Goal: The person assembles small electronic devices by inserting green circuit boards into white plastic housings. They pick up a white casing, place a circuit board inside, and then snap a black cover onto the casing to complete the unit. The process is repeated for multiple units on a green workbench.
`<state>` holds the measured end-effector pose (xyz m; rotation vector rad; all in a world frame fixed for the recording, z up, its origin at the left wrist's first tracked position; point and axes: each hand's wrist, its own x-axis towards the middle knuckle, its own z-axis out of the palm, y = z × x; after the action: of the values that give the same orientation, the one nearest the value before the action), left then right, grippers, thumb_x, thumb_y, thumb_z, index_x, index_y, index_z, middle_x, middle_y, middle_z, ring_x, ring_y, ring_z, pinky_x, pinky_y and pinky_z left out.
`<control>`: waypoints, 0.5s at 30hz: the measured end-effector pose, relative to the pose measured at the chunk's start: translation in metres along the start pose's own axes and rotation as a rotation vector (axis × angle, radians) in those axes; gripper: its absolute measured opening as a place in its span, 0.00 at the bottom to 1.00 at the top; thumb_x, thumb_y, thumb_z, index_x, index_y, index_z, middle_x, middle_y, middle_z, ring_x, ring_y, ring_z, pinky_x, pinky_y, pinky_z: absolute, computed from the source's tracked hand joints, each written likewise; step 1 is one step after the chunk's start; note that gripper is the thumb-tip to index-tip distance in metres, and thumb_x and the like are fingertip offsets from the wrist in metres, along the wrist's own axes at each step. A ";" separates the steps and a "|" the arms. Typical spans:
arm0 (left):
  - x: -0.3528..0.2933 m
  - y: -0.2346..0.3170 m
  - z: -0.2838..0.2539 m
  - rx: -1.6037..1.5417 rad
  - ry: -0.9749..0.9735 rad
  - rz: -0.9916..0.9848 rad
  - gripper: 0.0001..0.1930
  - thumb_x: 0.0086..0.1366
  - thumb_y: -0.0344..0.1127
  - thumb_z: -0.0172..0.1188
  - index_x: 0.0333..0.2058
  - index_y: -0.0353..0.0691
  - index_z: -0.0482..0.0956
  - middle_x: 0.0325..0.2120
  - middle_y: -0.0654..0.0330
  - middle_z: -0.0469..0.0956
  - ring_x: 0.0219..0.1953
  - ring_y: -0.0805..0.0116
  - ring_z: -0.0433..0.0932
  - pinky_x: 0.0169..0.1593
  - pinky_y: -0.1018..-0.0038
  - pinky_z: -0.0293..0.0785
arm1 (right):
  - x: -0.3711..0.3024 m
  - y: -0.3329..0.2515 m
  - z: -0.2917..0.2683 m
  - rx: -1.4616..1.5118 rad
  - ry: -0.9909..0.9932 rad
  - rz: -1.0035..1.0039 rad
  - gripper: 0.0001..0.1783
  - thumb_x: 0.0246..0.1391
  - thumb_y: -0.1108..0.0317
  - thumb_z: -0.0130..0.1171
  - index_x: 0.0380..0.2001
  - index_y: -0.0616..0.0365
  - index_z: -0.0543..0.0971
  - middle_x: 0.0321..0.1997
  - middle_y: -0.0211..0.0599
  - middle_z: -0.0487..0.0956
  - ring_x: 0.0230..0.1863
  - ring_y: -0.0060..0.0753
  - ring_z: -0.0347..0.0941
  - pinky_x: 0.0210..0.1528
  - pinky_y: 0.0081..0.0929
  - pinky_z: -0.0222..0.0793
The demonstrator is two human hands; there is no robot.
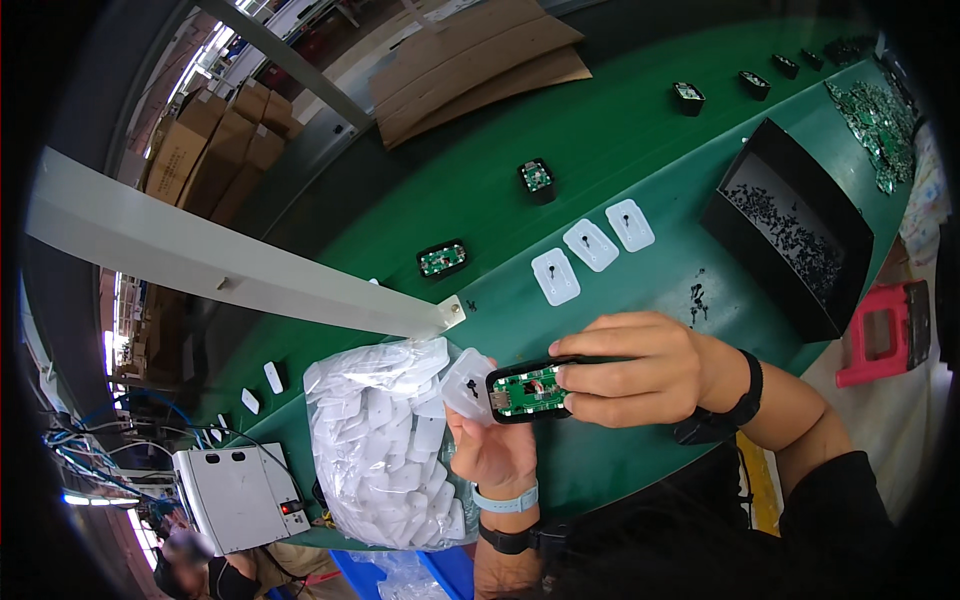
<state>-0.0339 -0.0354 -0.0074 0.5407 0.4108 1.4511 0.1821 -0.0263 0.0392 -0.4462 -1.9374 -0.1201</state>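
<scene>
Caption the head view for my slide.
At a green workbench, the left hand holds a translucent cover; the right hand grips a black case with a green circuit board.

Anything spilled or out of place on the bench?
Possibly: a small cluster of loose black pieces lies scattered on the green tabletop, outside the black box holding many similar-looking ones. Might be spillage, or set out deliberately.
</scene>
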 end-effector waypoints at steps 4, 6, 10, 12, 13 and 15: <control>-0.002 0.000 -0.004 -0.050 -0.037 -0.013 0.31 0.61 0.39 0.66 0.59 0.29 0.68 0.56 0.42 0.74 0.57 0.50 0.76 0.62 0.53 0.73 | 0.001 0.000 -0.001 -0.007 0.008 -0.025 0.08 0.46 0.73 0.66 0.29 0.64 0.78 0.39 0.43 0.78 0.40 0.47 0.79 0.33 0.33 0.79; -0.002 0.001 -0.005 -0.060 -0.041 -0.016 0.31 0.61 0.38 0.66 0.58 0.29 0.68 0.56 0.41 0.74 0.57 0.49 0.76 0.62 0.53 0.73 | 0.002 -0.001 0.000 -0.011 0.010 -0.031 0.08 0.45 0.72 0.65 0.29 0.64 0.78 0.39 0.43 0.78 0.39 0.47 0.79 0.34 0.33 0.79; -0.003 0.000 -0.002 -0.030 -0.026 -0.006 0.31 0.60 0.38 0.66 0.59 0.29 0.68 0.56 0.41 0.74 0.56 0.50 0.77 0.62 0.53 0.73 | 0.003 -0.002 -0.001 -0.042 -0.001 -0.011 0.08 0.45 0.72 0.65 0.28 0.62 0.77 0.38 0.40 0.78 0.39 0.43 0.79 0.33 0.31 0.79; -0.002 0.000 0.002 -0.009 -0.019 -0.008 0.32 0.60 0.38 0.67 0.59 0.29 0.68 0.56 0.41 0.74 0.56 0.50 0.77 0.62 0.53 0.73 | 0.005 -0.004 -0.001 -0.063 -0.004 0.015 0.07 0.45 0.71 0.64 0.28 0.60 0.77 0.38 0.38 0.79 0.39 0.41 0.79 0.33 0.29 0.78; -0.001 0.000 0.003 0.000 -0.013 -0.011 0.32 0.59 0.38 0.67 0.59 0.30 0.68 0.56 0.41 0.74 0.56 0.50 0.77 0.62 0.54 0.73 | 0.005 -0.004 0.000 -0.068 -0.004 0.025 0.07 0.44 0.71 0.65 0.28 0.59 0.77 0.39 0.38 0.79 0.39 0.40 0.79 0.32 0.29 0.78; 0.000 -0.001 0.004 0.010 -0.003 -0.022 0.32 0.59 0.39 0.67 0.59 0.30 0.68 0.56 0.42 0.74 0.56 0.51 0.77 0.61 0.54 0.73 | 0.003 -0.004 0.000 -0.081 -0.003 0.046 0.07 0.44 0.71 0.65 0.28 0.56 0.77 0.39 0.37 0.79 0.39 0.38 0.79 0.32 0.27 0.78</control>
<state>-0.0306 -0.0363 -0.0044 0.5444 0.4205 1.4277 0.1793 -0.0286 0.0424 -0.5448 -1.9291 -0.1689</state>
